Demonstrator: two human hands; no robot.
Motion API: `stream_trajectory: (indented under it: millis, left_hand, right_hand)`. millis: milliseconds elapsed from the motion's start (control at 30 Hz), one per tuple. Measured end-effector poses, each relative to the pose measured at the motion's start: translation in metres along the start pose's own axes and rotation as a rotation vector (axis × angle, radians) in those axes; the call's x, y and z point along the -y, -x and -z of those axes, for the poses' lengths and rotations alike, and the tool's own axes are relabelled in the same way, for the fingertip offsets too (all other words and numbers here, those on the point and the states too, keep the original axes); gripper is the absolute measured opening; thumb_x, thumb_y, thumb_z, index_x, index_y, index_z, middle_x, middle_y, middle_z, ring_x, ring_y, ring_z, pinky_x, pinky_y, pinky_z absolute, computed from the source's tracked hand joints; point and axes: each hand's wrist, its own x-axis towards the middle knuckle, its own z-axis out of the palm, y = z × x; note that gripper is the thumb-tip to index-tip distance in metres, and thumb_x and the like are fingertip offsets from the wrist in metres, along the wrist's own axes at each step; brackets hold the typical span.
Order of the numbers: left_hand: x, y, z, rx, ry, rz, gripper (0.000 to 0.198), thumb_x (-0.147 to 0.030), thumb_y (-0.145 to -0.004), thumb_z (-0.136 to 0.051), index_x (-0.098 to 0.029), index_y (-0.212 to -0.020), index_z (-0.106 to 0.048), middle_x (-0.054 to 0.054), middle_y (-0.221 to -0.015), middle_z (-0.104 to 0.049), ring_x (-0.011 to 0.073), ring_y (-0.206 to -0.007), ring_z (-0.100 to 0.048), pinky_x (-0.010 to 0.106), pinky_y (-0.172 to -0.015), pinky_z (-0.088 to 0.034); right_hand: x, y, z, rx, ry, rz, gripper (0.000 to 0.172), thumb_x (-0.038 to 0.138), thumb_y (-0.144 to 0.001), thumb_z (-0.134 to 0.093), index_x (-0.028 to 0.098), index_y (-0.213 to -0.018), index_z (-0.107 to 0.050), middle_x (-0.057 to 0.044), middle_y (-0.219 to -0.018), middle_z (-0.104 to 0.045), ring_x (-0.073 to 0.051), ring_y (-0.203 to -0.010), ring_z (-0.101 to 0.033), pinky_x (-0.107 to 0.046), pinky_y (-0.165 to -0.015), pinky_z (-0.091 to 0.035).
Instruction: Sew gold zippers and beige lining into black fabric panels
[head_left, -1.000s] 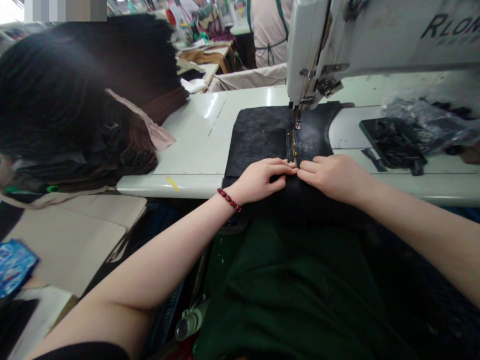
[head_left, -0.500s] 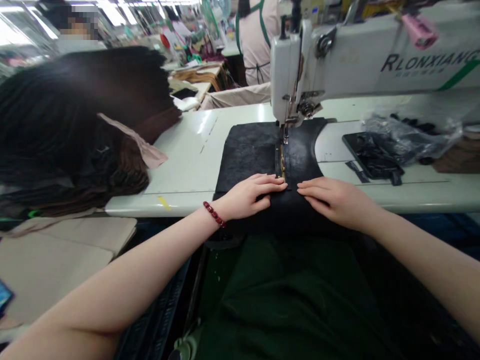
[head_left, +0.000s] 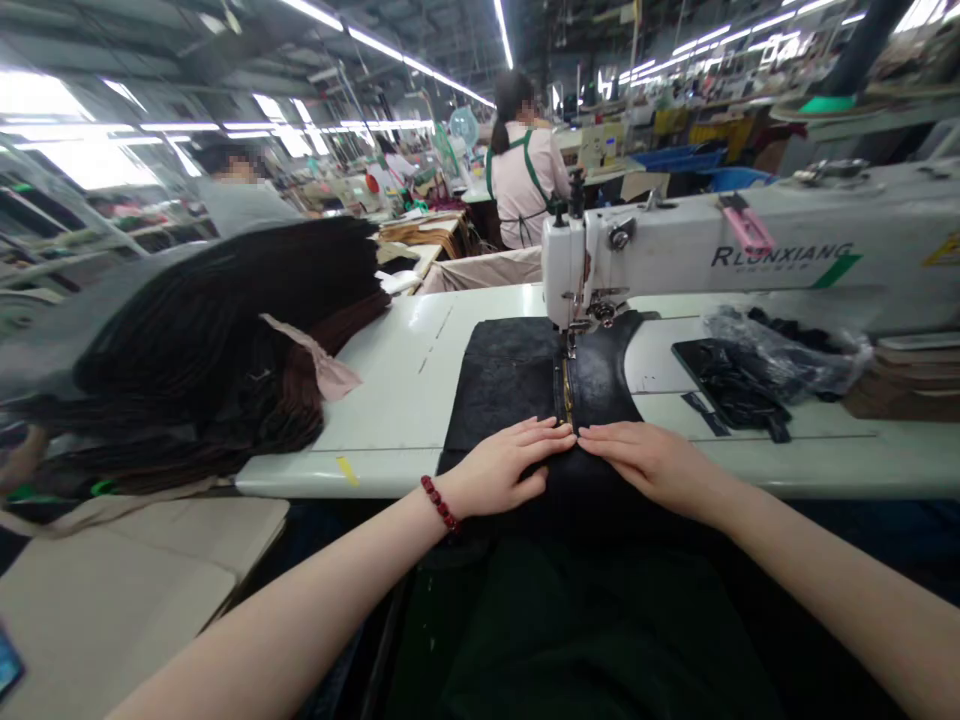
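A black leather panel (head_left: 502, 375) lies on the sewing table, its front part hanging over the edge. A zipper with gold-coloured teeth (head_left: 567, 388) runs along it, its far end beneath the needle of the white sewing machine (head_left: 564, 270). My left hand (head_left: 517, 462), wearing a dark red bead bracelet (head_left: 439, 502), rests flat on the leather with its fingertips at the zipper's near end. From the right, my right hand (head_left: 649, 462) lies flat on the panel, fingertips nearly meeting the left ones. Both hands have their fingers stretched out.
At left rises a tall stack of dark pieces (head_left: 225, 320) with a pale pink strip (head_left: 330, 370) sticking out. Right of the leather are a dark phone-like slab (head_left: 694, 362), a clear plastic bag (head_left: 780, 345) and brown pieces (head_left: 911, 385). Two people (head_left: 521, 185) work beyond the table.
The camera view has tilted up, showing more of the room. My right hand has moved left, closing the gap to my left fingertips at the zipper. The leather looks unmoved under the needle.
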Motion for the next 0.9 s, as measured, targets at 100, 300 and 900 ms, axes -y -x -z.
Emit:
stream_trajectory:
  millis: [100,300,900]
  left_hand:
    - [0.005,0.011,0.009,0.031,-0.013,0.001,0.056,-0.024,-0.096,-0.048,-0.029,-0.149,-0.034,0.002,-0.154,-0.038,0.0197,-0.146,-0.028,0.046,-0.122,-0.022]
    - [0.044,0.080,0.041,-0.109,-0.061,0.254,0.044,-0.022,-0.101,-0.036,-0.025,-0.144,-0.043,0.006,-0.152,-0.042,0.0195,-0.141,-0.039,0.043,-0.117,-0.034]
    - [0.062,0.132,0.050,0.007,-0.178,0.163,0.052,-0.014,-0.092,-0.043,-0.029,-0.141,-0.048,0.001,-0.145,-0.051,0.0190,-0.136,-0.045,0.046,-0.117,-0.033]
  right_hand:
    - [-0.003,-0.006,0.001,0.035,0.074,0.058,0.034,0.013,-0.093,-0.049,0.019,-0.124,-0.064,-0.010,-0.124,-0.067,-0.021,-0.109,-0.064,-0.040,-0.092,-0.055]
    - [-0.008,-0.023,0.012,0.112,0.219,0.238,0.028,0.010,-0.091,-0.053,0.014,-0.115,-0.067,-0.011,-0.106,-0.071,-0.020,-0.095,-0.067,-0.036,-0.083,-0.057]
    - [-0.014,-0.032,0.017,0.146,0.471,0.573,0.033,0.002,-0.087,-0.043,0.012,-0.109,-0.066,-0.013,-0.099,-0.069,-0.021,-0.085,-0.063,-0.035,-0.078,-0.053]
